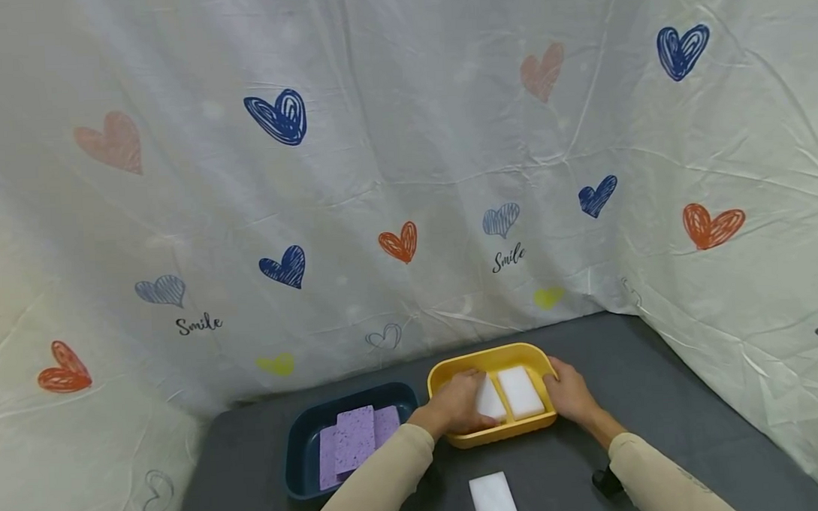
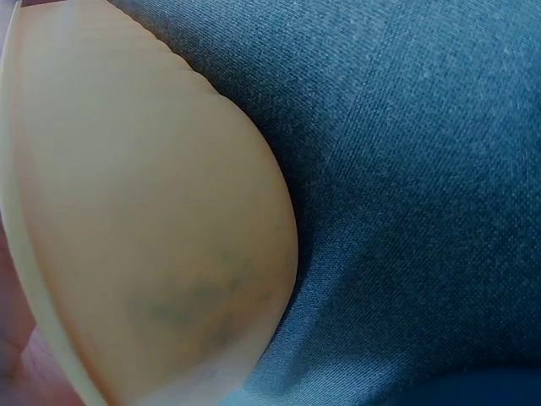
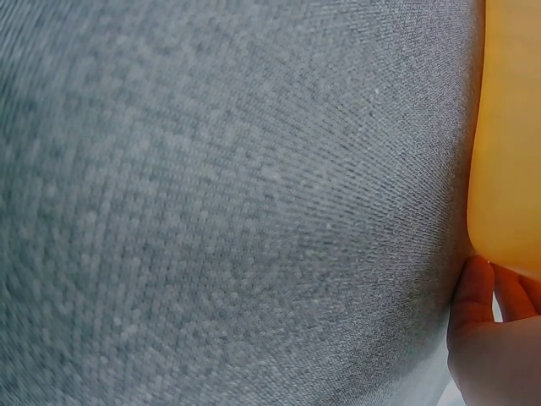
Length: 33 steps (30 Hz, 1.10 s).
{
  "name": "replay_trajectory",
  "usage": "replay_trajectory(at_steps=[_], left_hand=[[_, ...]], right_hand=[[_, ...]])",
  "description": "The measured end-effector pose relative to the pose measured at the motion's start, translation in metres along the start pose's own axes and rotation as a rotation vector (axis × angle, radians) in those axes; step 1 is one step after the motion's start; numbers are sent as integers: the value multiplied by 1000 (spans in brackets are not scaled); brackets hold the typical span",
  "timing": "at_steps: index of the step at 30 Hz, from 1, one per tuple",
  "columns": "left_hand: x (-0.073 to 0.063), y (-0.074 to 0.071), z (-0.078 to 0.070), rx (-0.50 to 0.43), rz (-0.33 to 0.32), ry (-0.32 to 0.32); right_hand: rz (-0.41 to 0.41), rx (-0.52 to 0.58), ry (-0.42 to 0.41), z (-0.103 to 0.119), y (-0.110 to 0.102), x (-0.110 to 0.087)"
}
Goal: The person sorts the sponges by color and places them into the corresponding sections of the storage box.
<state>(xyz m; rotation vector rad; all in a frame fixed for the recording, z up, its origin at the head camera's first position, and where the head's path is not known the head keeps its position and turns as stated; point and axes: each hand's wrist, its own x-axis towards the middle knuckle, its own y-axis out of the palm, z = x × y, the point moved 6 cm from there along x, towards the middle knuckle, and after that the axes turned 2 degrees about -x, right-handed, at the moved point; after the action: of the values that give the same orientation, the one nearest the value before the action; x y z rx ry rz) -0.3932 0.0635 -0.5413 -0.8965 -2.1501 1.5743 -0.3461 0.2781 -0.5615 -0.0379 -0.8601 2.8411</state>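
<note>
A yellow tray (image 1: 494, 355) stands on the table with two white sponges lying side by side in it. My left hand (image 1: 457, 403) reaches over the tray's left side and grips the left white sponge (image 1: 490, 401), fingers at its far end and thumb at its near end. The right white sponge (image 1: 520, 392) lies flat beside it. With my right hand (image 1: 571, 390) I hold the tray's right edge. In the left wrist view the tray's wall (image 2: 161, 194) hides most of the left hand; in the right wrist view, right-hand fingertips (image 3: 473, 283) touch the tray's corner.
To the left is a dark blue tray (image 1: 295, 447) with several purple sponges (image 1: 355, 438), partly behind my left sleeve. Another white sponge (image 1: 495, 499) lies on the grey table (image 1: 545, 476) nearer me. A small black object (image 1: 607, 482) shows by my right sleeve. A heart-printed curtain (image 1: 352, 167) hangs behind.
</note>
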Motion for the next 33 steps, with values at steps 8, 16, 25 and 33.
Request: replay_trajectory(at_steps=[8, 16, 25, 33], left_hand=[[-4, -1, 2, -24, 7, -29], [-16, -16, 0, -54, -26, -26], [-34, -30, 2, -93, -115, 61], [-53, -39, -3, -121, -161, 75]], right_hand=[[4, -6, -2, -1, 3, 1], [2, -15, 0, -2, 2, 2], [-4, -28, -7, -1, 1, 3], [-7, -36, -11, 0, 1, 2]])
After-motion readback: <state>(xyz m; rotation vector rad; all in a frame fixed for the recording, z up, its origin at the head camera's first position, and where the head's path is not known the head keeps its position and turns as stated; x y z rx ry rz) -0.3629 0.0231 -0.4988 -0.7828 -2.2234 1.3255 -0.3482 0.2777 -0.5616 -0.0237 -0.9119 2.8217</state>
